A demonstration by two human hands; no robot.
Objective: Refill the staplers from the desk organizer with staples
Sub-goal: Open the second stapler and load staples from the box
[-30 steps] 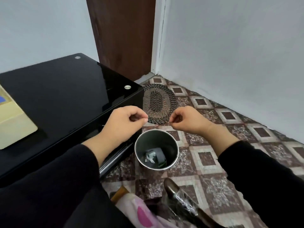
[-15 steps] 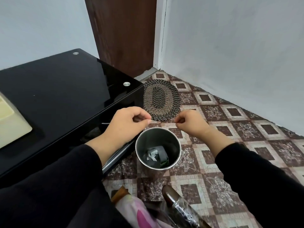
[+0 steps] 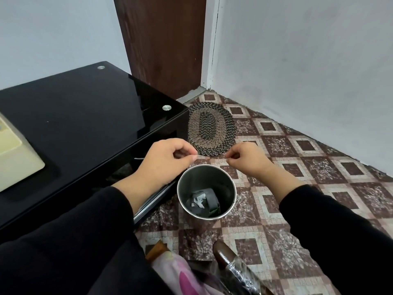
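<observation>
No stapler, staples or desk organizer shows in the head view. My left hand [image 3: 168,160] and my right hand [image 3: 246,159] hover side by side just above the far rim of a round metal waste bin [image 3: 230,201] on the floor. Each hand has its fingers curled and its thumb and forefinger tips pressed together. Anything pinched there is too small to see. The bin has dark and white scraps at its bottom.
A glossy black desk [image 3: 85,128] fills the left, with a beige box [image 3: 14,152] at its left edge. A braided oval mat [image 3: 211,128] lies on the patterned tile floor beyond the bin. A brown door [image 3: 161,43] and white walls close the corner. Plastic-wrapped items [image 3: 234,271] lie at the bottom.
Both hands stay pinched over the bin, almost in the same place. The view has shifted slightly, so the desk and the mat sit a little lower in the frame.
</observation>
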